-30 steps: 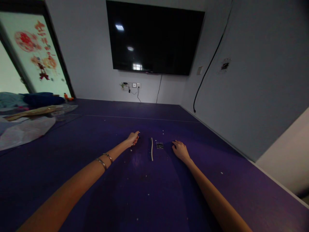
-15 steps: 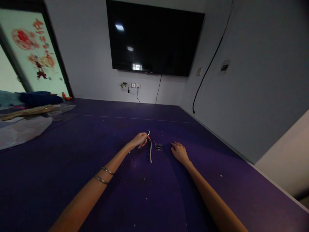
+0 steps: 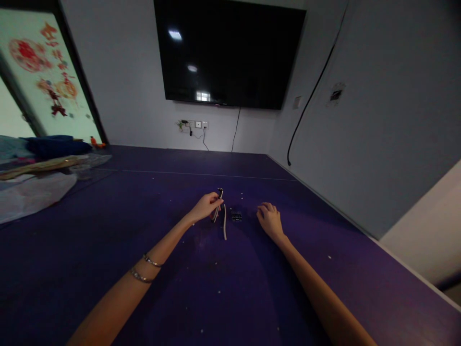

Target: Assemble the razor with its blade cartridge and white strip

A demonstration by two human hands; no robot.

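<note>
My left hand (image 3: 208, 205) is closed on slim bent-tip tweezers (image 3: 220, 192), their curved tip pointing away from me above the purple surface. Just right of that hand lies a short pale cord-like strip (image 3: 225, 226), roughly straight and pointing toward me. Beside the strip sits a small dark square piece (image 3: 236, 216) that resembles a circuit board; its details are too small to tell. To the right of the square piece, apart from it, my right hand (image 3: 270, 220) is low over the surface with fingers loosely bent and nothing visible in them.
White crumbs dot the purple surface (image 3: 162, 298). Plastic bags (image 3: 39, 194) and dark blue cloth (image 3: 54, 146) lie at the left. A television (image 3: 230, 57) hangs on the far wall; a black cable (image 3: 313, 93) dangles along the right wall.
The tweezers have turned in my left hand and stand more upright, with that hand slightly higher. My right hand has shifted a little and its fingers are more bent. The view tilts slightly.
</note>
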